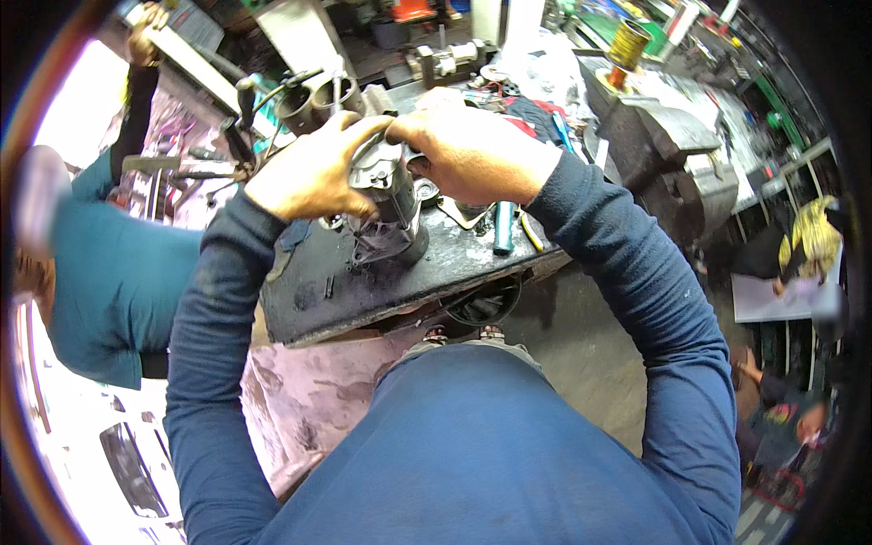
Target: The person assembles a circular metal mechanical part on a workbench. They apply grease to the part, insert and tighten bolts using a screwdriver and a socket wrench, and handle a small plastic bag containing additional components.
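A metal starter motor stands upright on the dark workbench, its wider housing at the bottom. My left hand is curved round its upper left side, thumb and fingers on the end cap. From the right, my right hand grips the top edge of the cap, its thumb and fingertips close to my left fingers. Part of the cap is hidden by both hands. Just right of the motor lie a small round metal part and a teal cylinder. A yellow-handled tool is beside the cylinder.
Metal cups stand behind my left hand. A large dark vise is at the right, with a yellow can beyond. Cloths and tools clutter the back. A co-worker in a teal shirt is close on the left; other people are at far right.
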Demonstrator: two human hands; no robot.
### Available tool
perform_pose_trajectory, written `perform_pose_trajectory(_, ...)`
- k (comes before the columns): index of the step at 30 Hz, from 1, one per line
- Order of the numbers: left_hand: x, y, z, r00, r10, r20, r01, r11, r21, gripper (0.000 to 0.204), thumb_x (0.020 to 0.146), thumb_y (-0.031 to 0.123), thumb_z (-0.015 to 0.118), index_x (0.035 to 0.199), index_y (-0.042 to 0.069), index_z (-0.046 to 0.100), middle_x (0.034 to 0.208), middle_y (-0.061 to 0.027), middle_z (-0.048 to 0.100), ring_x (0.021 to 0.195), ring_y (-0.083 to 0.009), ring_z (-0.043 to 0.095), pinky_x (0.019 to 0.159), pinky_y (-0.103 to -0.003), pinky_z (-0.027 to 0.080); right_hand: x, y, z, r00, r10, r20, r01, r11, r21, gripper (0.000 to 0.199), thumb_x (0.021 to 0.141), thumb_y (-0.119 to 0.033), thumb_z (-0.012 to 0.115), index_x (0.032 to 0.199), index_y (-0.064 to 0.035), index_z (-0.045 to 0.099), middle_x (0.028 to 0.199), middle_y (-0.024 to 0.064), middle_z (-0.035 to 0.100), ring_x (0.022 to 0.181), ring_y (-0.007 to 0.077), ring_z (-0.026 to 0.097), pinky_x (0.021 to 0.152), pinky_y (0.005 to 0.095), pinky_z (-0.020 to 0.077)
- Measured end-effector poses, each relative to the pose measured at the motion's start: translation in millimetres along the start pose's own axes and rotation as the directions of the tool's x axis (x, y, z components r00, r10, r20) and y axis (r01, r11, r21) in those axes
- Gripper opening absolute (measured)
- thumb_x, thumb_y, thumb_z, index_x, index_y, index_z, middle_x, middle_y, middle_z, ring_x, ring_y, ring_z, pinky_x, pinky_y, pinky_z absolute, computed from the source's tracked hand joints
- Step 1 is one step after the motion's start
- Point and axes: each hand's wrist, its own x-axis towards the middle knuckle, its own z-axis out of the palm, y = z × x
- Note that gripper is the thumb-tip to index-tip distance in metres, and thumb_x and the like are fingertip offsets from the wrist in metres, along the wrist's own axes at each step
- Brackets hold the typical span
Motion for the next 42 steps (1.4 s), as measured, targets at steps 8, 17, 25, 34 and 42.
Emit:
perform_pose_trajectory(8, 19.5, 5.4, -12.7, 0.979, 0.131, 0.153, -0.154, 0.976, 0.151, 0.100, 0.060, 0.012, 0.090, 0.150, 0.007, 0.048, 0.136, -0.0225, 0.057, 0.125, -0.0414, 0.061, 0.105, -0.046, 0.053, -2.6, 19.5, 36.3, 0.993, 0.114, -0.019, -0.108, 0.973, 0.206, 0.058, 0.076, -0.033, 0.090, 0.115, 0.0002, 0.063, 0.108, 0.0231, 0.061, 0.112, 0.0402, 0.053, 0.100, 0.0496, 0.0427)
perform_pose_trajectory(17, -7.0, 2.8, 12.9, 0.994, 0.096, -0.061, -0.090, 0.992, 0.084, 0.105, 0.066, 0.010, 0.088, 0.159, 0.015, 0.038, 0.152, -0.0175, 0.051, 0.125, -0.0393, 0.063, 0.106, -0.046, 0.055, -5.0, 26.7, 20.3, 0.999, 0.051, 0.008, -0.051, 0.972, 0.231, 0.059, 0.080, -0.028, 0.088, 0.125, -0.0006, 0.062, 0.108, 0.0212, 0.064, 0.109, 0.0395, 0.058, 0.099, 0.0475, 0.0465)
perform_pose_trajectory(25, -71.7, -16.4, 85.4, 0.838, -0.225, -0.496, 0.067, 0.946, -0.316, 0.119, 0.062, 0.020, 0.094, 0.163, 0.011, 0.032, 0.162, -0.0250, 0.036, 0.150, -0.0391, 0.039, 0.125, -0.045, 0.034, 16.0, 20.8, -17.8, 0.981, -0.169, 0.094, 0.135, 0.947, 0.293, 0.045, 0.090, -0.013, 0.077, 0.132, -0.0074, 0.062, 0.120, 0.0126, 0.064, 0.113, 0.0349, 0.065, 0.097, 0.0417, 0.0533)
perform_pose_trajectory(34, -14.5, 30.9, 127.2, 0.560, -0.479, -0.676, -0.043, 0.798, -0.602, 0.104, 0.059, 0.021, 0.098, 0.146, -0.002, 0.047, 0.138, -0.0222, 0.060, 0.121, -0.0353, 0.065, 0.108, -0.042, 0.051, 36.2, -18.9, -18.1, 0.927, -0.251, 0.277, 0.221, 0.966, 0.134, 0.025, 0.089, -0.018, 0.072, 0.111, -0.0058, 0.068, 0.102, 0.0126, 0.070, 0.094, 0.0361, 0.068, 0.081, 0.0473, 0.0516)
perform_pose_trajectory(42, -4.9, 38.8, 125.9, 0.475, -0.467, -0.746, -0.117, 0.807, -0.579, 0.096, 0.058, 0.017, 0.101, 0.139, 0.002, 0.051, 0.127, -0.0160, 0.069, 0.115, -0.0282, 0.071, 0.099, -0.038, 0.057, 39.8, -28.5, -0.3, 0.901, -0.388, 0.194, 0.420, 0.892, -0.168, 0.018, 0.088, -0.025, 0.070, 0.102, -0.0150, 0.070, 0.093, 0.0042, 0.073, 0.081, 0.0253, 0.076, 0.058, 0.0490, 0.0501)
